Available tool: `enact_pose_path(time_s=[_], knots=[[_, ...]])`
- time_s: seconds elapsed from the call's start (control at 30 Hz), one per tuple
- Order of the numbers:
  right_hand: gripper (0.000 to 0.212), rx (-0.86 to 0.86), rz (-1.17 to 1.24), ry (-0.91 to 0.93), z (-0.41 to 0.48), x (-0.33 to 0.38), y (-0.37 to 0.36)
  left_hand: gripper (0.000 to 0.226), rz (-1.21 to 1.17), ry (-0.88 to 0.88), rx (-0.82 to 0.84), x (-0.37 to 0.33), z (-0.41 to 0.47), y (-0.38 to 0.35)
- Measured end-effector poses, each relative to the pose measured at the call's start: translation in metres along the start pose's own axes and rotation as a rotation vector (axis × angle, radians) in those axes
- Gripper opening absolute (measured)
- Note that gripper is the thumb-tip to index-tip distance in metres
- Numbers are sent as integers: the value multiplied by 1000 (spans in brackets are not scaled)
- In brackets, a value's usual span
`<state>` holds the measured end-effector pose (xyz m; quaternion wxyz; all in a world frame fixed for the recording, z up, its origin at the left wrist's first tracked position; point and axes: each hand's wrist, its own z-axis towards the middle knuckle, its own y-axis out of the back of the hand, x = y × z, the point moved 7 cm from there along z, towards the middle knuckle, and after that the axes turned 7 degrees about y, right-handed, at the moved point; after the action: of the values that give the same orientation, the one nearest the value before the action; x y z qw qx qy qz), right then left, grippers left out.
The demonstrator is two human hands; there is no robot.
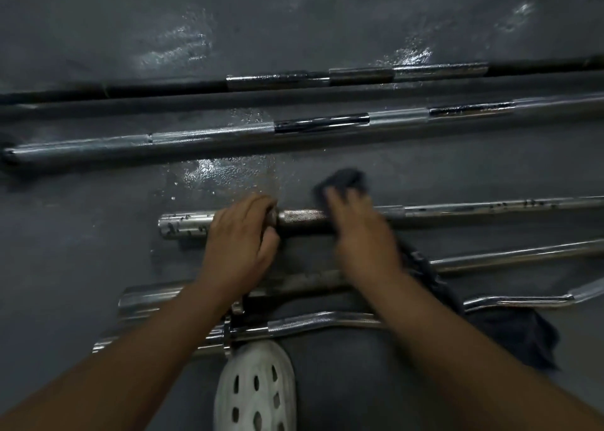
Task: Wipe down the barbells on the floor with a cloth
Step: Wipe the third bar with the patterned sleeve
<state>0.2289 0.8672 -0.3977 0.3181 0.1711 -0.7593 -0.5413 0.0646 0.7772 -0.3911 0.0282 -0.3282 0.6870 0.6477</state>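
Several steel barbells lie side by side on the dark grey floor. The middle barbell (304, 218) has a pitted chrome sleeve at its left end. My left hand (240, 244) grips this bar at the collar, fingers curled over it. My right hand (362, 234) presses a dark cloth (346, 179) onto the shaft just right of the left hand; it is motion-blurred. More of the cloth trails down past my right wrist toward the lower right.
Two long bars (209, 134) lie farther away, with wet patches of floor (222, 172) between them and the middle bar. Nearer me lie a straight bar (510, 255) and a curl bar (320, 321). A white perforated shoe (255, 388) stands at the bottom centre.
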Motion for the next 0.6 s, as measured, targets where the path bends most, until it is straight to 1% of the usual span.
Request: enact_pose_path(time_s=[0.03, 0.07, 0.1, 0.13, 0.2, 0.23, 0.3, 0.33, 0.37, 0.43, 0.47, 0.5, 0.53, 0.57, 0.6], knots=[[75, -72, -17, -179, -7, -28, 8, 38, 2, 11, -28, 0, 1, 0], [76, -89, -20, -304, -14, -41, 10, 34, 18, 28, -50, -1, 4, -2], [77, -70, -14, -325, -17, -33, 6, 35, 53, 45, -55, -3, 6, -7], [76, -61, -18, -237, -15, -10, 2, 39, 97, 54, -50, -5, 7, -13], [71, -11, 124, 5, -10, 46, -12, 49, 151, 56, -18, -6, 10, -21], [70, 26, 193, 69, -7, 62, -14, 53, 149, 58, 10, -4, 15, -21], [72, 61, 218, 129, 3, 57, -1, 56, 99, 72, 61, 2, 38, -17], [73, 62, 160, 114, 7, 39, 6, 55, 58, 90, 80, 6, 53, -13], [73, 52, 103, 40, 8, 12, 11, 54, 12, 105, 76, 8, 68, -7], [73, -51, 54, -261, 2, -50, 26, 51, -1, 129, -2, 9, 75, 0], [75, -86, 71, -375, -4, -64, 27, 49, 37, 129, -55, 7, 67, -1], [78, -90, 89, -422, -7, -59, 25, 48, 95, 106, -87, 2, 53, -8], [82, -78, 126, -393, -5, -42, 18, 48, 128, 86, -89, -2, 42, -13], [84, -51, 177, -299, 1, -15, 10, 49, 134, 85, -66, -4, 41, -14], [85, -26, 238, -167, 10, 16, 3, 52, 128, 94, -28, -5, 51, -14]])
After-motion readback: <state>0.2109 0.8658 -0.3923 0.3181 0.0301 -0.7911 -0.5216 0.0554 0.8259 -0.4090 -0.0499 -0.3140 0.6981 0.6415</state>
